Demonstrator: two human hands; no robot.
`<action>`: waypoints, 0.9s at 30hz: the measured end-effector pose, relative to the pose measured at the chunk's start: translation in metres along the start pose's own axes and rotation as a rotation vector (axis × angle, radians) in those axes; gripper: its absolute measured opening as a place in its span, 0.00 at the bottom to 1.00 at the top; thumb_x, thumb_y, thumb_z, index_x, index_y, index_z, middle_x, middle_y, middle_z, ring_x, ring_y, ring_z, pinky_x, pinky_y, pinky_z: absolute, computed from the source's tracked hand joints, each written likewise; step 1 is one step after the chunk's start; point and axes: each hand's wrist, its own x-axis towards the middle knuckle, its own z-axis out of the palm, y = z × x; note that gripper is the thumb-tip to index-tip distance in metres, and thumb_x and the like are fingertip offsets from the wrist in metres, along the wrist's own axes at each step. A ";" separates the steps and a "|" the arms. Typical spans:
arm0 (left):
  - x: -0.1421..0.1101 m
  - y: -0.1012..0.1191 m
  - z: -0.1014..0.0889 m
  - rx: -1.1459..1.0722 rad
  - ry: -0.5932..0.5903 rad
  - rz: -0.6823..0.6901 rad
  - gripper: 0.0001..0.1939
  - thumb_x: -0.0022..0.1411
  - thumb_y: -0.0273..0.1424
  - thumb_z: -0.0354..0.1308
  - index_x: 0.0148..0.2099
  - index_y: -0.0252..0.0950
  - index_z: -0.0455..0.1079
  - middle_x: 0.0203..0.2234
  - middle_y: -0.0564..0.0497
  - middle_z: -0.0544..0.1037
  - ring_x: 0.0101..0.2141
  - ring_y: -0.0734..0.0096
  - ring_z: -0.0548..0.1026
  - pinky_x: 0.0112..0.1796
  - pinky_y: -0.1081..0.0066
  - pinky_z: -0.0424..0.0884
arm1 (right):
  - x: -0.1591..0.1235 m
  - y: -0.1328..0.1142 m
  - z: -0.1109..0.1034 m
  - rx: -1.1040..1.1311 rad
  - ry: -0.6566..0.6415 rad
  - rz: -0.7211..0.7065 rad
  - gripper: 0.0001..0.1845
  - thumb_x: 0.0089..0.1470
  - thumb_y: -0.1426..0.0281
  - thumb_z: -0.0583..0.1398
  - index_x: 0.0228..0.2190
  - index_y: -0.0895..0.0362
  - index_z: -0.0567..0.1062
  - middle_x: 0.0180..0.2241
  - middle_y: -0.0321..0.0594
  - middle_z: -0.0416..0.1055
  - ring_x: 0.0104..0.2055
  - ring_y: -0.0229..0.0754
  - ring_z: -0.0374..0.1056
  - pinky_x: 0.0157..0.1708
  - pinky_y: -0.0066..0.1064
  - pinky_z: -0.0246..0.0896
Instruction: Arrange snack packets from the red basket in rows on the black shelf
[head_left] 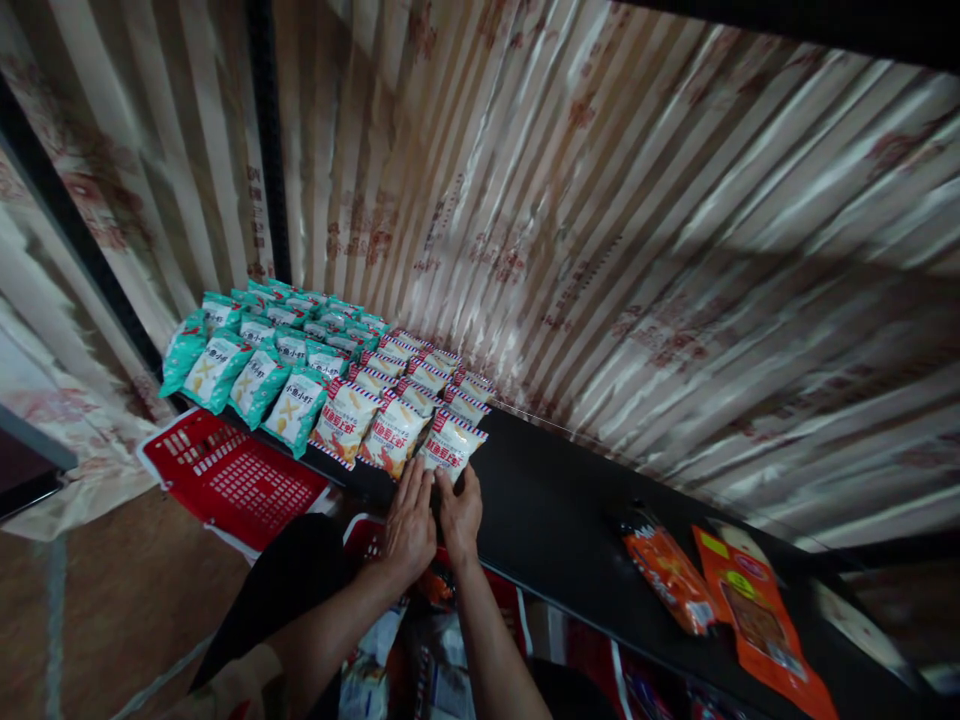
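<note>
Head view, from the left: a red basket (247, 495) sits low, just in front of a black shelf (547, 500). Above it, teal packets (253, 385) stand in close rows on the shelf's left end, leaning back. Just beside them come shorter rows of white packets (390, 437) with striped edges. The left hand (409, 530) touches the lower left edge of the front right packet (452, 443), its fingers together and stretched out; whether its grip is clamped I cannot tell. The right hand (460, 512) touches that packet's lower right side, fingers bent and thumb near the bottom edge; whether this grip pinches it I cannot tell either. Well apart, toward the shelf's right end, lie a crinkled orange packet (667, 570) and, just beside it, a flatter orange packet (757, 610). A pleated curtain (600, 250) hangs behind.
</note>
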 end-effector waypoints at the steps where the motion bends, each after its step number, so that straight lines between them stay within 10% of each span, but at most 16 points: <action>1: 0.000 0.000 0.000 -0.003 0.003 0.010 0.32 0.57 0.18 0.42 0.64 0.30 0.47 0.63 0.41 0.49 0.63 0.60 0.45 0.58 0.54 0.56 | 0.000 0.000 0.000 0.009 0.004 0.003 0.29 0.47 0.55 0.56 0.47 0.61 0.70 0.42 0.50 0.70 0.42 0.49 0.67 0.42 0.37 0.61; 27: 0.011 -0.001 0.007 -0.035 0.040 0.020 0.29 0.59 0.20 0.42 0.63 0.32 0.49 0.62 0.41 0.52 0.62 0.61 0.49 0.57 0.56 0.58 | 0.008 0.003 0.005 -0.004 0.097 -0.016 0.28 0.48 0.54 0.55 0.45 0.61 0.71 0.40 0.50 0.71 0.41 0.49 0.67 0.41 0.37 0.61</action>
